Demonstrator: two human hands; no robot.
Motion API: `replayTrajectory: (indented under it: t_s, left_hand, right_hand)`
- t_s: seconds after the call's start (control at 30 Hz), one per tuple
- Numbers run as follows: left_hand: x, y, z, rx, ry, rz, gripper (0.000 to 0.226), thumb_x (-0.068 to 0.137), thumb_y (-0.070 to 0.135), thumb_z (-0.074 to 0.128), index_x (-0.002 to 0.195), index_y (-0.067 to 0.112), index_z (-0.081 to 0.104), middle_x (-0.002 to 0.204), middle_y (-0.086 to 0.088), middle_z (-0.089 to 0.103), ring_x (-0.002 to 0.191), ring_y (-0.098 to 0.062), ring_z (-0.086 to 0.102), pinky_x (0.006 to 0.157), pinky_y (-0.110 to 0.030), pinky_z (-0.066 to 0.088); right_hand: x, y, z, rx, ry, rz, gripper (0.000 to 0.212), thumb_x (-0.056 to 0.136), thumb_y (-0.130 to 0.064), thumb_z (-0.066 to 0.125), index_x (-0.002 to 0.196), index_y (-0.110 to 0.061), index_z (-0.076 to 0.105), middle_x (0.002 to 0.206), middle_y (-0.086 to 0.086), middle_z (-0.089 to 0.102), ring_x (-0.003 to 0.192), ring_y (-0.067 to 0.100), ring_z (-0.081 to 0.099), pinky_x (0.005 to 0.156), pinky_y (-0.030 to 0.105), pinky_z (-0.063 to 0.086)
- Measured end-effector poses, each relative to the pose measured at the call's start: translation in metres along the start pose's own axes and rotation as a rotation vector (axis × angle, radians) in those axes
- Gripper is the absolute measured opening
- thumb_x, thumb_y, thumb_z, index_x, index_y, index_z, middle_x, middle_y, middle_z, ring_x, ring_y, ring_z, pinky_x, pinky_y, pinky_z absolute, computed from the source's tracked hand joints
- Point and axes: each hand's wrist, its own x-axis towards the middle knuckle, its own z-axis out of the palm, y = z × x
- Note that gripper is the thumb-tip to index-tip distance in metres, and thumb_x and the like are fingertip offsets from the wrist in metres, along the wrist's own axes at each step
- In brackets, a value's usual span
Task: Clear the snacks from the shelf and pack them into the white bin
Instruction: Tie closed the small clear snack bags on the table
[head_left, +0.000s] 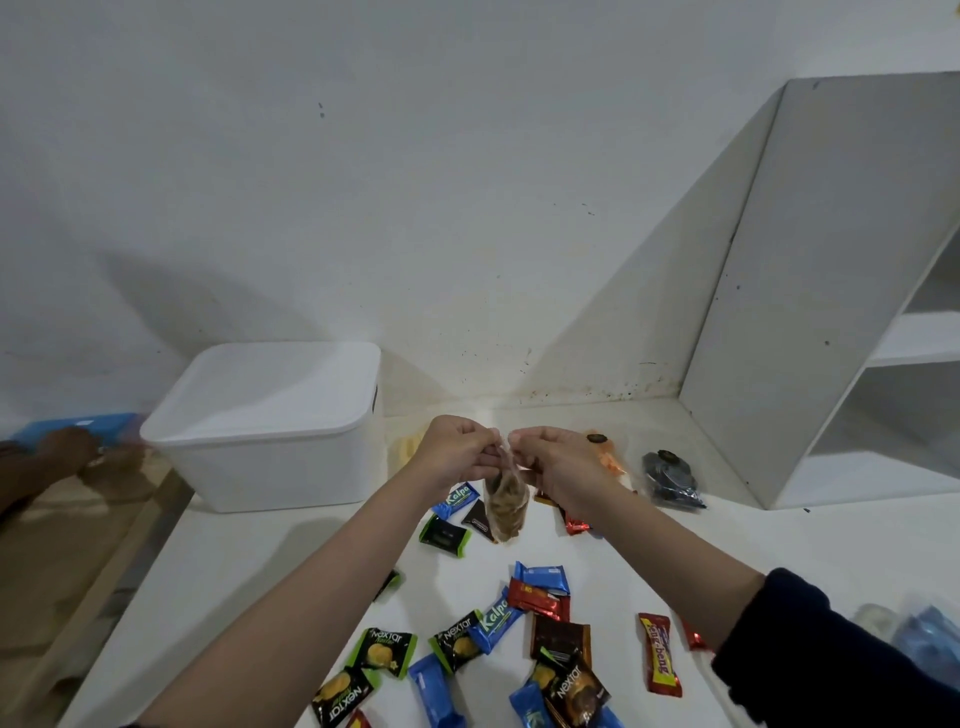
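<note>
Above the table (597, 566), left hand (457, 452) & right hand (556, 462) both pinch clear snack bag (505, 501) (2 hands!) — keep top shut, carry to lidded white bin (270, 447).

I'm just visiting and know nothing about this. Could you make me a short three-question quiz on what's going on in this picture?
1. True or false: the white bin has its lid on.
2. What do the left hand and right hand hold between them?
A. a clear bag of brown snacks
B. a blue wrapper
C. the lid
3. Where do most wrapped snacks lie?

Key
1. True.
2. A: both hands pinch the top of the clear bag.
3. Loose on the white table, below the hands.
</note>
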Motion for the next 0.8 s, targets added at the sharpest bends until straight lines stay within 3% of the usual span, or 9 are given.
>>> replayTrajectory:
  t_s: [0.07, 0.13, 0.2, 0.3, 0.37, 0.47, 0.57, 0.67, 0.8]
  left_hand:
    - [0.006, 0.002, 0.000, -0.028, 0.079, -0.004, 0.014, 0.089, 0.007, 0.060, 0.077, -0.002, 0.062, 0.075, -0.020, 0.068, 0.062, -0.023, 0.070, 0.069, -0.034, 0.061]
    - [0.013, 0.006, 0.000, -0.066, 0.124, -0.004, 0.014, 0.088, 0.006, 0.061, 0.076, -0.001, 0.062, 0.071, -0.016, 0.066, 0.057, -0.020, 0.068, 0.062, -0.029, 0.060]
    - [0.019, 0.010, 0.001, -0.091, 0.114, 0.002, 0.013, 0.088, 0.007, 0.061, 0.077, 0.000, 0.062, 0.072, -0.015, 0.066, 0.059, -0.020, 0.068, 0.059, -0.026, 0.059]
    - [0.027, 0.013, 0.006, -0.087, 0.083, 0.004, 0.014, 0.090, 0.009, 0.059, 0.079, 0.002, 0.062, 0.075, -0.013, 0.068, 0.063, -0.019, 0.069, 0.063, -0.027, 0.059]
    - [0.033, 0.008, 0.010, -0.073, 0.075, -0.010, 0.014, 0.092, 0.011, 0.055, 0.083, 0.004, 0.063, 0.083, -0.012, 0.071, 0.071, -0.018, 0.071, 0.070, -0.029, 0.059]
    - [0.052, -0.018, 0.011, 0.089, 0.197, 0.008, 0.010, 0.091, 0.013, 0.054, 0.099, 0.010, 0.060, 0.102, -0.010, 0.067, 0.081, -0.015, 0.064, 0.076, -0.031, 0.053]
    - [0.075, -0.051, 0.007, 0.221, 0.233, -0.050, 0.040, 0.088, 0.017, 0.061, 0.125, 0.012, 0.047, 0.116, -0.005, 0.055, 0.098, -0.018, 0.055, 0.078, -0.027, 0.047]
    - [0.098, -0.080, 0.005, 0.281, 0.104, -0.163, 0.057, 0.086, 0.019, 0.066, 0.135, 0.011, 0.038, 0.128, -0.009, 0.049, 0.113, -0.023, 0.052, 0.081, -0.026, 0.048]
    - [0.132, -0.106, 0.009, 0.375, 0.006, -0.180, 0.047, 0.084, 0.015, 0.067, 0.127, 0.008, 0.047, 0.099, -0.006, 0.059, 0.092, -0.021, 0.059, 0.072, -0.024, 0.049]
  right_hand:
    - [-0.002, 0.012, -0.001, -0.278, 0.133, -0.210, 0.026, 0.085, -0.027, 0.069, 0.104, -0.010, 0.065, 0.091, 0.000, 0.064, 0.083, 0.012, 0.060, 0.064, 0.022, 0.051]
    - [-0.003, 0.029, -0.006, -0.550, 0.137, -0.348, 0.055, 0.074, -0.043, 0.075, 0.121, -0.023, 0.054, 0.112, -0.011, 0.053, 0.100, 0.003, 0.053, 0.073, 0.019, 0.047]
    - [0.002, 0.046, -0.013, -0.669, 0.118, -0.416, 0.073, 0.067, -0.043, 0.081, 0.129, -0.026, 0.046, 0.118, -0.015, 0.044, 0.107, 0.001, 0.047, 0.081, 0.014, 0.043]
    - [0.015, 0.058, -0.015, -0.638, 0.204, -0.474, 0.045, 0.077, -0.022, 0.076, 0.117, -0.023, 0.054, 0.108, -0.011, 0.055, 0.103, 0.010, 0.056, 0.079, 0.017, 0.049]
    - [0.024, 0.060, -0.014, -0.543, 0.266, -0.387, 0.029, 0.082, -0.014, 0.069, 0.106, -0.023, 0.056, 0.098, -0.009, 0.060, 0.097, 0.016, 0.060, 0.075, 0.022, 0.053]
    - [0.042, 0.065, -0.019, -0.423, 0.338, -0.217, 0.034, 0.086, -0.009, 0.064, 0.116, -0.019, 0.051, 0.107, -0.001, 0.060, 0.098, 0.018, 0.060, 0.073, 0.025, 0.055]
    - [0.064, 0.072, -0.026, -0.284, 0.381, -0.050, 0.044, 0.089, -0.008, 0.060, 0.127, -0.017, 0.041, 0.110, 0.001, 0.056, 0.095, 0.015, 0.058, 0.066, 0.019, 0.052]
    - [0.089, 0.081, -0.036, -0.268, 0.360, 0.055, 0.041, 0.090, -0.008, 0.058, 0.126, -0.018, 0.040, 0.114, 0.005, 0.057, 0.093, 0.016, 0.058, 0.076, 0.031, 0.057]
    - [0.125, 0.096, -0.043, -0.361, 0.379, 0.092, 0.044, 0.091, -0.009, 0.056, 0.130, -0.013, 0.037, 0.120, 0.008, 0.052, 0.090, 0.013, 0.056, 0.076, 0.029, 0.055]
